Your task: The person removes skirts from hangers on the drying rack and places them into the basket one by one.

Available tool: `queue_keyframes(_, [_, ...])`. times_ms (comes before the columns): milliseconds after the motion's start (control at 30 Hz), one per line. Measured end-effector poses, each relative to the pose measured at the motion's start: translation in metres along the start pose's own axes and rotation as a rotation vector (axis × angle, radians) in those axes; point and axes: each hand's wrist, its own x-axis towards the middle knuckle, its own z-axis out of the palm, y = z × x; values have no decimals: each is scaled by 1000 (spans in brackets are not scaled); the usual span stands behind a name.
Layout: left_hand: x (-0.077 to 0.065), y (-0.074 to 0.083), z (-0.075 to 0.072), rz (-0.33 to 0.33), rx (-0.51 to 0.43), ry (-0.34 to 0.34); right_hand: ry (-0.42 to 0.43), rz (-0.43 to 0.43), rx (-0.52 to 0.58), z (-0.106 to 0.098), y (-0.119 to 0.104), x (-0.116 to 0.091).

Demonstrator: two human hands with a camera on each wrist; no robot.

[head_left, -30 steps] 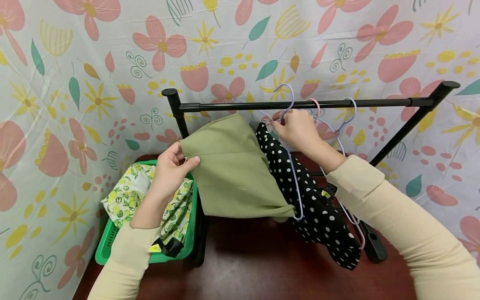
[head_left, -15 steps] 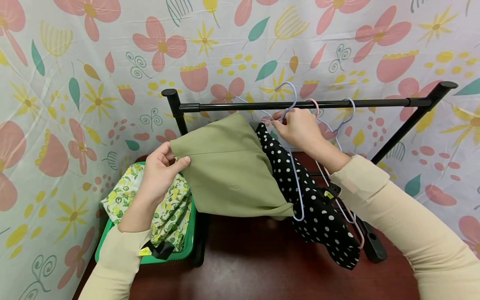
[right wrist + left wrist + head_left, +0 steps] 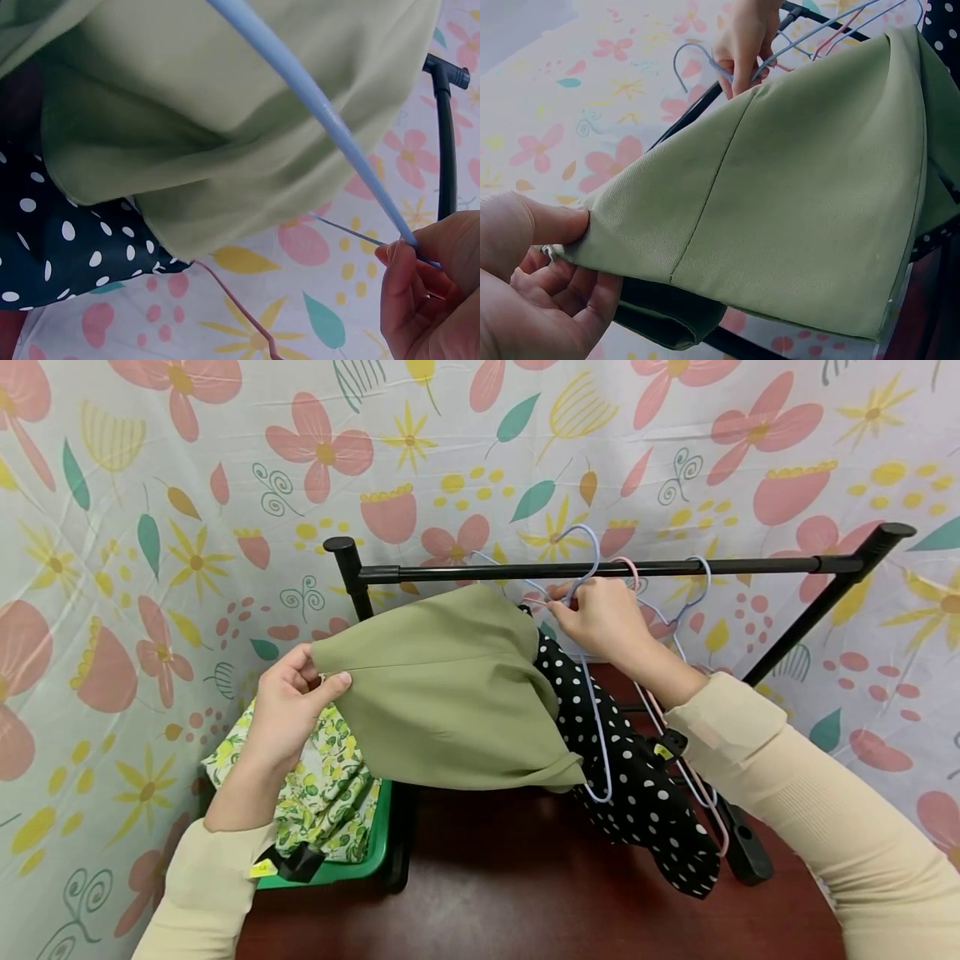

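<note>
My left hand pinches the left edge of an olive-green garment between thumb and fingers. A seam runs across its stretched cloth; which kind of garment it is cannot be told. At the rail, my right hand pinches a light blue hanger just below its hook. One end of this hanger shows past the cloth's right side; its other end is hidden by the green cloth. Behind and to the right hangs a black garment with white dots, partly covered by the green one.
The black rail crosses above the garments and carries a pink hanger and another blue hanger. Lower left, a green basket holds lemon-print cloth. A flowered curtain stands behind, above a dark red tabletop.
My left hand has moved left, drawing the green garment's edge with it over the basket. The right hand and the hanger's hook have shifted only slightly to the right.
</note>
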Motion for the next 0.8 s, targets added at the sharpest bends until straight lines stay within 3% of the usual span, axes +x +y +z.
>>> queue_keyframes(233, [-1,-2,-11,-14,-28,42,0,13,-18,2,2,0])
queue_keyframes(667, [-2,-1,-25,26,80,113,-34,7,12,5,8,-2])
queue_keyframes(800, [-3,1,-29,28,55,130,-33,9,6,5,8,-1])
